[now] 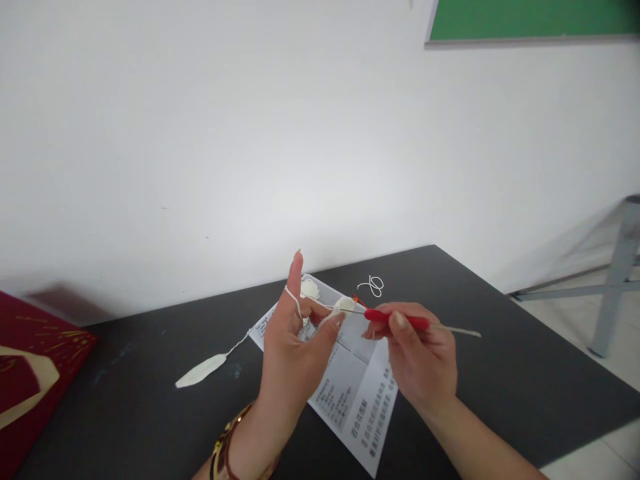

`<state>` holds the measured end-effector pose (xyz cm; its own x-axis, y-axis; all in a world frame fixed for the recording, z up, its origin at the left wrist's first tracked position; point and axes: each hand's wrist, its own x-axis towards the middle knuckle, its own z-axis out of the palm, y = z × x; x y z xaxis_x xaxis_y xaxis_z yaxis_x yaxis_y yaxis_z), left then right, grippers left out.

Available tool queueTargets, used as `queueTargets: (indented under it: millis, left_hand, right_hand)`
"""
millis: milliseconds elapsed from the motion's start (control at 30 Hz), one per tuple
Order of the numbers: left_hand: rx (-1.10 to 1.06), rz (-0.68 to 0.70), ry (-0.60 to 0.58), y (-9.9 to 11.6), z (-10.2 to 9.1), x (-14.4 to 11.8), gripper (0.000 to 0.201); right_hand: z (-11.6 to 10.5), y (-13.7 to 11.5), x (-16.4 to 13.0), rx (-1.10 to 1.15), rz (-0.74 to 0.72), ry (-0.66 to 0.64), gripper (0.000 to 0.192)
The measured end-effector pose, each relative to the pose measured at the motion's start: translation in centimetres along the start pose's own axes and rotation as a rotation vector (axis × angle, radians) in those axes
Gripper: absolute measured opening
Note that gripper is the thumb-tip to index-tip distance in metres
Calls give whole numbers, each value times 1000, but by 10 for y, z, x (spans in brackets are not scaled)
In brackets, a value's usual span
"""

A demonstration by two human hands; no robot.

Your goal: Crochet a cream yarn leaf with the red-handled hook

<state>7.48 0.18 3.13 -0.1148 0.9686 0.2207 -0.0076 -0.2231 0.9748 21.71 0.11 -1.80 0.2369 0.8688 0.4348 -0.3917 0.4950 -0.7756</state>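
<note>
Red-handled hook (377, 317): right of white crochet piece (345, 304), long axis aimed at it; right fingers (407, 339) grasp hook, left fingers (326, 339) pinch piece

Two hands (293, 340) (427, 363), one red-handled hook (377, 317) and one held white piece (345, 305) show. One printed sheet (357, 393), one table (200, 427) and one board (540, 19) appear
</note>
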Motion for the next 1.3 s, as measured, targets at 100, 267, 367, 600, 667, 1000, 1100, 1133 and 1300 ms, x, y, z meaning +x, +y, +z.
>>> queueTargets:
  millis: [100, 267, 367, 600, 667, 1000, 1100, 1133, 1300]
  left_hand:
    - [-29, -37, -125, 1, -8, 4, 86]
    - [22, -29, -292, 6, -19, 8, 81]
    - [55, 1, -319, 8, -21, 8, 79]
    - [336, 224, -202, 5, -19, 2, 65]
    - [386, 246, -179, 4, -18, 1, 40]
    - [96, 31, -241, 6, -16, 3, 83]
    - [74, 33, -237, 8, -16, 4, 84]
    - [80, 45, -243, 8, -16, 4, 83]
    - [149, 96, -231, 10, -16, 5, 71]
  right_hand:
    - [1, 2, 11, 255, 333, 14, 11]
    - [1, 5, 19, 427, 609, 42, 15]
    - [1, 3, 19, 401, 591, 61, 15]
    - [2, -5, 9, 165, 248, 85, 11]
    - [2, -5, 8, 121, 195, 103, 10]
    - [3, -2, 17, 355, 583, 131, 13]
    - [2, 0, 17, 410, 619, 107, 13]
    - [2, 0, 18, 418, 621, 103, 13]
    - [3, 2, 19, 496, 709, 98, 13]
